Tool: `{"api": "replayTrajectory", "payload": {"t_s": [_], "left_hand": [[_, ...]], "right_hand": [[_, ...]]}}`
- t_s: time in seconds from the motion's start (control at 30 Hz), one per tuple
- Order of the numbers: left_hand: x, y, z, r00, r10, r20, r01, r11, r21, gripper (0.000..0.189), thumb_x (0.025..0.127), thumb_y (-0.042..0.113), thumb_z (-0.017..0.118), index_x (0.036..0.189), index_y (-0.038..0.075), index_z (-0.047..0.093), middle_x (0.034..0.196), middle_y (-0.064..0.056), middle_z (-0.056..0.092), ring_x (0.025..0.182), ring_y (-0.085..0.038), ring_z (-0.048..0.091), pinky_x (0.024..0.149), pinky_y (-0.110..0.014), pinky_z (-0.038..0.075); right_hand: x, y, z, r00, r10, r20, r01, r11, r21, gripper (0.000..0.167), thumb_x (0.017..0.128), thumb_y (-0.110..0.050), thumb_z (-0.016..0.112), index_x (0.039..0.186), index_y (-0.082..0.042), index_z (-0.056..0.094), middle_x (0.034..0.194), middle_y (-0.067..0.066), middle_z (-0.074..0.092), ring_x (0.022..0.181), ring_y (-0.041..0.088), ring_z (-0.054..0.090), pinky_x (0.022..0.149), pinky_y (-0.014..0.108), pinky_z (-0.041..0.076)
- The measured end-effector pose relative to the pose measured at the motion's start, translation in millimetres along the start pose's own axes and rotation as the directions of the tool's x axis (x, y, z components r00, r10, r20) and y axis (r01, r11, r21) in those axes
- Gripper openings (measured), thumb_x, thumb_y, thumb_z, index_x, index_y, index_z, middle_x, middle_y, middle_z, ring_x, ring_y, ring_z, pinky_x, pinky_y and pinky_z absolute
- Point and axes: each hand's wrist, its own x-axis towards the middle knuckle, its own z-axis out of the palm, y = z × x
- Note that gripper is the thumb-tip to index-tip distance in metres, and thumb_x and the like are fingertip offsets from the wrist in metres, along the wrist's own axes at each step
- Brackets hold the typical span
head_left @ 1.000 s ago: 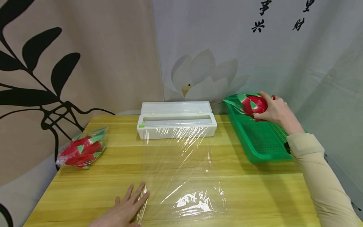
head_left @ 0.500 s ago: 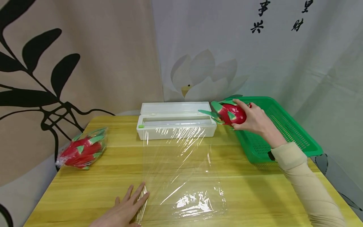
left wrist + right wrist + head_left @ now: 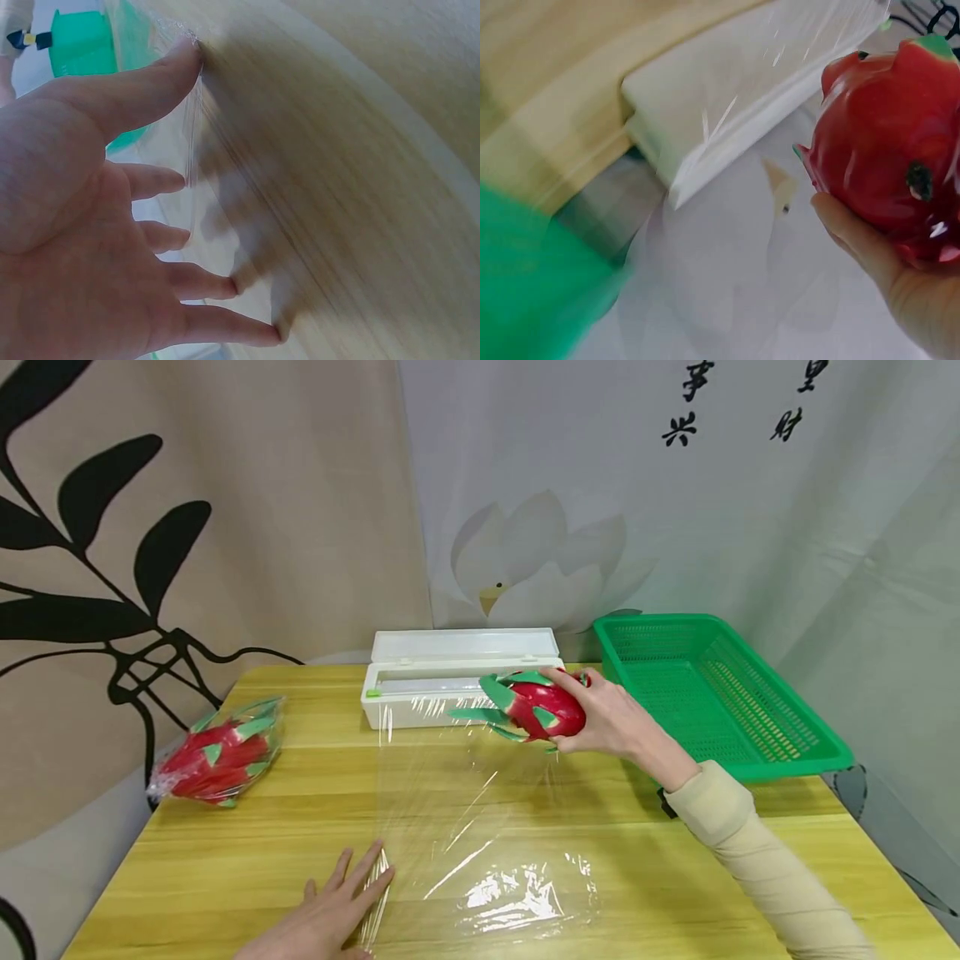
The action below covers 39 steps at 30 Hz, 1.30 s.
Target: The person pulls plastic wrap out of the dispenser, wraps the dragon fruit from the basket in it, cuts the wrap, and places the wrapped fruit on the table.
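Note:
My right hand point(image 3: 611, 714) grips a red dragon fruit point(image 3: 551, 708) with green leaf tips, up over the far part of the plastic wrap. In the right wrist view the glossy red fruit point(image 3: 885, 150) fills the right side, my thumb along its side. A sheet of clear plastic wrap point(image 3: 465, 827) runs from the white dispenser box point(image 3: 465, 714) toward me over the table. My left hand point(image 3: 322, 910) has its fingers spread, fingertips pressing the wrap's left edge on the wood. The left wrist view shows the thumb point(image 3: 161, 82) at the film's gathered edge.
A wrapped dragon fruit point(image 3: 217, 756) lies on the left of the wooden table point(image 3: 300, 810). At the back right stands a green plastic basket point(image 3: 720, 693). The dispenser's lid point(image 3: 465, 646) stands raised. A curtain point(image 3: 322, 510) hangs behind the table.
My right hand has carried the dragon fruit from over the green basket leftward, past the dispenser's right end, to above the wrap. My left hand has stayed in place.

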Motion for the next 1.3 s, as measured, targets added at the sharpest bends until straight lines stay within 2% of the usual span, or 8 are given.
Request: {"api": "replayTrajectory", "payload": {"t_s": [0.13,0.47,0.67,0.73,0.9,1.1,1.3], "left_hand": [[-0.3,0.3,0.0,1.0,-0.005,0.0,0.005,1.0,-0.001,0.091,0.08,0.054,0.063,0.149,0.005,0.027,0.157,-0.024,0.008,0.134,-0.064,0.01,0.077,-0.088,0.021],[1.6,1.6,-0.7,1.0,-0.021,0.003,0.021,1.0,0.018,0.092,0.079,0.053,0.065,0.148,0.004,0.029,0.156,-0.026,0.011,0.134,-0.064,0.012,0.077,-0.087,0.023],[2.2,3.3,-1.8,0.999,-0.041,0.011,0.041,0.999,0.022,0.093,0.077,0.053,0.067,0.147,0.004,0.03,0.155,-0.026,0.013,0.134,-0.063,0.014,0.078,-0.087,0.024],[2.6,3.2,-1.7,1.0,-0.031,0.006,0.03,0.999,0.03,0.092,0.077,0.052,0.067,0.147,0.003,0.031,0.155,-0.027,0.013,0.134,-0.064,0.014,0.077,-0.087,0.025],[2.1,2.5,-1.5,1.0,-0.023,0.008,0.023,0.999,0.032,0.092,0.078,0.054,0.065,0.147,0.002,0.031,0.155,-0.027,0.013,0.134,-0.064,0.012,0.076,-0.087,0.024],[0.2,3.2,-2.1,1.0,-0.022,0.014,0.022,1.0,0.013,0.092,0.08,0.054,0.064,0.146,-0.001,0.03,0.154,-0.03,0.012,0.134,-0.065,0.009,0.077,-0.088,0.021],[0.5,5.8,-3.0,0.998,-0.055,0.016,0.055,0.998,0.027,0.09,0.079,0.049,0.067,0.146,0.002,0.031,0.156,-0.028,0.012,0.135,-0.063,0.01,0.081,-0.087,0.021]], "right_hand": [[0.1,-13.0,15.1,0.998,-0.059,0.016,0.059,0.998,0.019,0.086,0.065,-0.031,0.082,0.14,-0.025,0.041,0.108,0.018,0.06,0.093,0.027,0.06,0.066,0.033,0.058],[-2.9,-42.2,47.1,0.989,-0.127,0.081,0.124,0.991,0.049,0.087,0.063,-0.035,0.08,0.14,-0.028,0.041,0.114,0.015,0.056,0.084,0.024,0.063,0.066,0.03,0.058],[-9.6,-58.5,62.7,0.974,-0.196,0.117,0.185,0.978,0.1,0.091,0.061,-0.036,0.082,0.141,-0.027,0.04,0.117,0.014,0.056,0.096,0.024,0.061,0.07,0.031,0.059],[-12.2,-62.7,66.6,0.969,-0.207,0.137,0.192,0.975,0.116,0.092,0.061,-0.037,0.082,0.141,-0.027,0.039,0.119,0.014,0.055,0.098,0.025,0.061,0.072,0.031,0.059],[-17.6,-69.2,75.8,0.96,-0.225,0.168,0.207,0.971,0.115,0.096,0.061,-0.042,0.083,0.143,-0.03,0.037,0.122,0.015,0.055,0.098,0.026,0.063,0.075,0.031,0.059],[-21.8,-72.2,83.1,0.959,-0.218,0.182,0.196,0.972,0.131,0.098,0.06,-0.045,0.084,0.144,-0.031,0.035,0.123,0.015,0.054,0.1,0.027,0.062,0.076,0.034,0.059],[-27.2,-68.4,87.1,0.955,-0.226,0.193,0.198,0.968,0.155,0.096,0.062,-0.043,0.085,0.144,-0.029,0.036,0.126,0.018,0.052,0.101,0.029,0.063,0.077,0.036,0.059]]}}
